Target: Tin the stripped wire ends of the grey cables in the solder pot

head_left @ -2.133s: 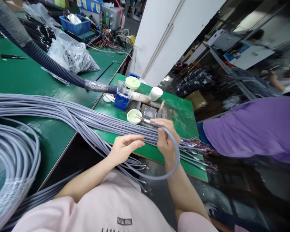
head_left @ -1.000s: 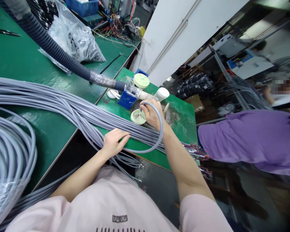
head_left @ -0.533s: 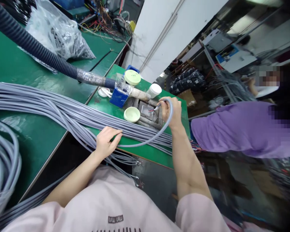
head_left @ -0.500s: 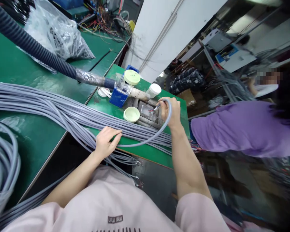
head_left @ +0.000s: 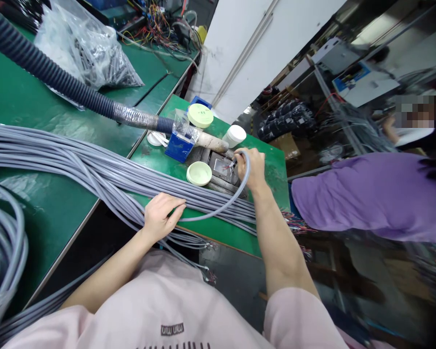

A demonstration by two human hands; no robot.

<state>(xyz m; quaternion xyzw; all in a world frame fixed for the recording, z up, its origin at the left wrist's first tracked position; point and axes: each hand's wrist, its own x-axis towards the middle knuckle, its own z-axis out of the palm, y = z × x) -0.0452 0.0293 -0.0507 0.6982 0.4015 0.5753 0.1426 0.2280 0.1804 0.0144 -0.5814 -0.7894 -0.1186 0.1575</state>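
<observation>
My right hand [head_left: 252, 167] is closed around the end of a grey cable [head_left: 236, 194], which bends in a loop beside it. Thin stripped wires [head_left: 225, 168] stick out from that end, just over the shiny rectangular surface of a small metal pot [head_left: 220, 168]. Over the cable bundle [head_left: 160, 182] lies my left hand [head_left: 164, 215], its fingers curled and thumb close to the forefinger. The same grey cable comes out by its thumb; the grip itself is partly hidden. A pale green tub [head_left: 199, 173] stands left of the pot.
A ribbed hose [head_left: 87, 94] reaches the pot, passing a blue box [head_left: 179, 145]. Behind are a yellow-green lid [head_left: 200, 115] and a white jar [head_left: 234, 135]. A plastic bag [head_left: 94, 58] lies on the green table [head_left: 7, 92]. A co-worker in purple [head_left: 363, 196] is at right.
My right hand has shifted slightly left, bringing the wire ends closer over the pot, and the cable loop has narrowed. My left hand stays nearly still.
</observation>
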